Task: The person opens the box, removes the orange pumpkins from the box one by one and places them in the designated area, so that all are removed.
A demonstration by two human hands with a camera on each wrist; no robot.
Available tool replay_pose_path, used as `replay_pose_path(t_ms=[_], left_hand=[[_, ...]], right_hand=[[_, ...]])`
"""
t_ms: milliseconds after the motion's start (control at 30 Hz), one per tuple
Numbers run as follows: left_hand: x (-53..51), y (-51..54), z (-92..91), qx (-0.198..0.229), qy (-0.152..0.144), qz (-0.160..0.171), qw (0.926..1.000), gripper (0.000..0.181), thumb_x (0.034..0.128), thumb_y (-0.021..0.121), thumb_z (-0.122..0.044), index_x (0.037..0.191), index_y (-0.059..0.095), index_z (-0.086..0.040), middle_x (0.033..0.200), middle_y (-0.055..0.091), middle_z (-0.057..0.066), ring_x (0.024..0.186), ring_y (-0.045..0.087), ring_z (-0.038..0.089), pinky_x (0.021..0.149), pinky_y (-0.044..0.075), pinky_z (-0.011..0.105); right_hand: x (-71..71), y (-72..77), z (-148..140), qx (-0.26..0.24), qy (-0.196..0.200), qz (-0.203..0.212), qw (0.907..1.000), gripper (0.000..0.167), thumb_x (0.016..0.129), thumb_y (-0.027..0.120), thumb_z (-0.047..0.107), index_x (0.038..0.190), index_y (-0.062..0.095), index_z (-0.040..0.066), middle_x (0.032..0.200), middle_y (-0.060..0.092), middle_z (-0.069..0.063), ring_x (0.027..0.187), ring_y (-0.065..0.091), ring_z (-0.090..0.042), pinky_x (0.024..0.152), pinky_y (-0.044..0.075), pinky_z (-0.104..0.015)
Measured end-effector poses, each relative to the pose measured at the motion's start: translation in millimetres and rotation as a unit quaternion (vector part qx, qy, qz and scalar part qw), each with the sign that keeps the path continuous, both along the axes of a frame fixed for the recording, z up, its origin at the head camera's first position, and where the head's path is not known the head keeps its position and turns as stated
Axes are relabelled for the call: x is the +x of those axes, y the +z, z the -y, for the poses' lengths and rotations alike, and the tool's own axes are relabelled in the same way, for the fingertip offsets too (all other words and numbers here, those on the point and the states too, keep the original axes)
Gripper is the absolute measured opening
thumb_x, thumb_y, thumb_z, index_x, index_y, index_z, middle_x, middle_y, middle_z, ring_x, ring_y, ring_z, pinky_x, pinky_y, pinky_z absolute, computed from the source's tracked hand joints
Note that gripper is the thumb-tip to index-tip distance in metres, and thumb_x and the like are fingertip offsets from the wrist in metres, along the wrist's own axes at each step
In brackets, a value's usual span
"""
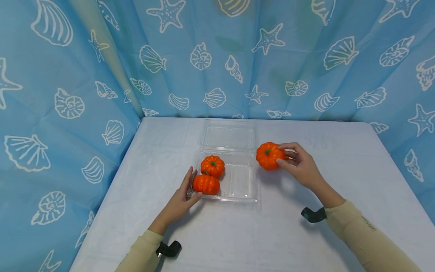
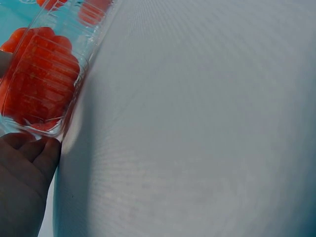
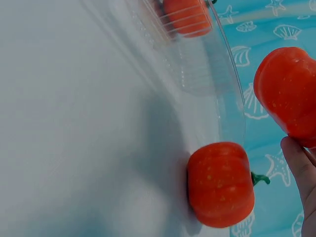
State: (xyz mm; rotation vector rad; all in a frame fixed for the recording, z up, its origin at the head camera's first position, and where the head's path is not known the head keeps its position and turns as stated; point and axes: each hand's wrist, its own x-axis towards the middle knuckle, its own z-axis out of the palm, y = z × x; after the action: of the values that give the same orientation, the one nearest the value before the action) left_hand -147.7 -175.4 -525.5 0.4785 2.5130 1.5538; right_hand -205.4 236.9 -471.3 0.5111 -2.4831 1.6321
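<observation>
An orange pumpkin (image 1: 270, 156) with a green stem is held between the thumb and fingers of my right hand (image 1: 304, 168), beside the right edge of a clear plastic container (image 1: 239, 199). The right wrist view shows this held pumpkin (image 3: 289, 94) above the table and another pumpkin (image 3: 220, 185) resting on it, which my hand mostly hides in the head view. Two pumpkins, one behind (image 1: 212, 166) and one in front (image 1: 206, 184), sit in the container's left part. My left hand (image 1: 180, 202) grips the container's front left corner, fingers against its outer wall (image 2: 44, 123).
The container's lid (image 1: 229, 135) lies folded back behind it on the white-covered table (image 1: 238, 238). A blue curtain (image 1: 217, 75) with white shells and starfish hangs along the back and the sides. Black wrist devices (image 1: 168, 249) are worn near both sleeves.
</observation>
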Motion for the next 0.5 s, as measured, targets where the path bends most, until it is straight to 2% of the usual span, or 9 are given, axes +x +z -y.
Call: replay_pose_path(t_ms=[67,267,367,500], left_hand=[[0.3,0.7,-0.2,-0.005,0.002,0.001,1.0000,0.092,0.0989,0.067,-0.024,0.165,0.004,-0.013,0.167,0.023,0.010,0.153,0.024,0.029,0.122,0.021,0.049],[0.3,1.3,-0.8,-0.005,0.003,0.001,1.0000,0.092,0.0989,0.067,-0.025,0.165,0.004,-0.014,0.167,0.024,0.009,0.153,0.025,0.028,0.121,0.022,0.049],[0.2,1.5,-0.9,0.000,0.001,0.001,1.0000,0.092,0.0989,0.067,-0.025,0.165,0.004,-0.014,0.167,0.024,0.010,0.153,0.025,0.029,0.121,0.022,0.050],[0.2,1.8,-1.0,0.001,0.002,0.005,1.0000,0.092,0.0989,0.067,-0.025,0.165,0.004,-0.014,0.167,0.024,0.009,0.153,0.025,0.028,0.121,0.023,0.050]], right_hand=[[0.2,-0.9,-3,-0.001,-0.003,-0.003,1.0000,0.042,0.096,0.070,0.005,0.134,0.053,0.004,0.138,0.055,-0.013,0.124,0.058,-0.034,0.094,0.049,-0.014],[0.5,-4.0,-13,0.014,-0.013,-0.035,0.9992,0.043,0.097,0.067,0.004,0.139,0.057,0.008,0.138,0.054,-0.010,0.121,0.056,-0.005,0.094,0.047,-0.011],[0.1,-5.5,-17,0.016,-0.018,-0.043,0.9988,0.043,0.097,0.067,0.002,0.139,0.058,0.008,0.137,0.055,-0.010,0.120,0.055,-0.001,0.095,0.047,-0.011],[1.4,-5.6,-22,0.017,-0.042,-0.022,0.9987,0.040,0.099,0.067,0.008,0.138,0.060,0.010,0.138,0.057,-0.008,0.115,0.056,0.001,0.091,0.049,-0.010]])
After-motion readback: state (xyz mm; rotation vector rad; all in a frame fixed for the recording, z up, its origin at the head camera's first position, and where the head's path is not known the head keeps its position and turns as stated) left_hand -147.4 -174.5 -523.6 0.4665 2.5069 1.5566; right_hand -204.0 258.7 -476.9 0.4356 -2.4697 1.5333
